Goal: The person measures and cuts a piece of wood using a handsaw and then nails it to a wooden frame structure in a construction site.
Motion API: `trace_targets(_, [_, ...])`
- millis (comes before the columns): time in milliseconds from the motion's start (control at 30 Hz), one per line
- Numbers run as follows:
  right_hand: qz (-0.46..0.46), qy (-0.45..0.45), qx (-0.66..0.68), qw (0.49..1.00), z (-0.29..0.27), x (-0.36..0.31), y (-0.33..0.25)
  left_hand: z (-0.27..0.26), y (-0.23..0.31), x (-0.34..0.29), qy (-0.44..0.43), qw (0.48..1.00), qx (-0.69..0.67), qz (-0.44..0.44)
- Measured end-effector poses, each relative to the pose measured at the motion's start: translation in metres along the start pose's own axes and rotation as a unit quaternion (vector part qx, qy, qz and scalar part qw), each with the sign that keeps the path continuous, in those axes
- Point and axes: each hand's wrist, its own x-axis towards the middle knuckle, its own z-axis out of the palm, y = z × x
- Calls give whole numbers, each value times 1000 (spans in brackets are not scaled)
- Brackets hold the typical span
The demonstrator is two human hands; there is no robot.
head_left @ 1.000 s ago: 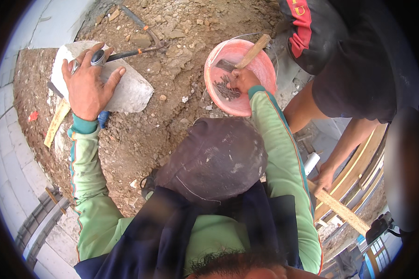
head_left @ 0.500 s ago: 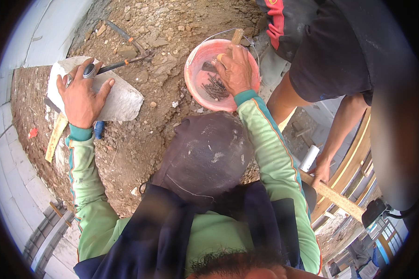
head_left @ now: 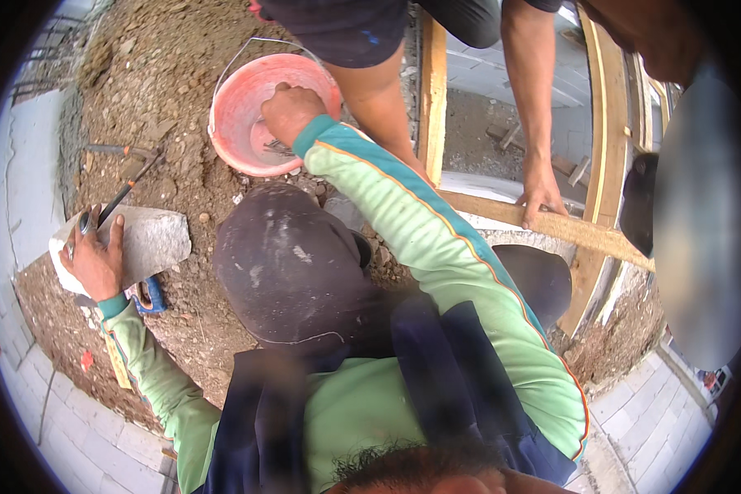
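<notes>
My left hand (head_left: pixel 95 259) lies on a pale, rough block (head_left: pixel 152 239) at the left, thumb apart from the fingers. Large rings show on its fingers. Long-handled pincers (head_left: pixel 144 169) lie on the soil beyond, one dark handle reaching back to those fingers. A blue-handled tool (head_left: pixel 148 295) sits beside the block. My right hand (head_left: pixel 291 115) reaches into a reddish bucket (head_left: pixel 226 123) with a wire handle, fingers curled and turned from view. Whatever it grips is hidden. A few dark nails (head_left: pixel 278 148) show at the bucket's bottom below it.
A co-worker's hand (head_left: pixel 542 193) presses on a wooden board (head_left: pixel 580 235) at the right, and that person's bare leg (head_left: pixel 379 103) stands close to the bucket. Timber framing (head_left: pixel 605 123) rises behind. Stony soil (head_left: pixel 181 321) surrounds the block; a yellow strip (head_left: pixel 117 362) lies near my left sleeve.
The view has swung right, so the bucket and block appear farther left. My right hand now curls inside the bucket; the wooden handle beside it no longer shows. My left hand stays on the block.
</notes>
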Motion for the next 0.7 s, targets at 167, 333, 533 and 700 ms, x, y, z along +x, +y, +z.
trace_targets(167, [22,83,104,991,-11,-40,23,-12,18,-9,19,999,21,20])
trace_targets(333, [18,204,178,962,-60,-76,27,-23,14,-10,28,999,21,21])
trace_targets(533, [-38,265,228,936,-155,-120,-7,-68,-6,1,-38,998,48,-4])
trace_targets(700, [-82,262,247,929,-270,-150,-58,-114,-47,-8,41,991,-109,66])
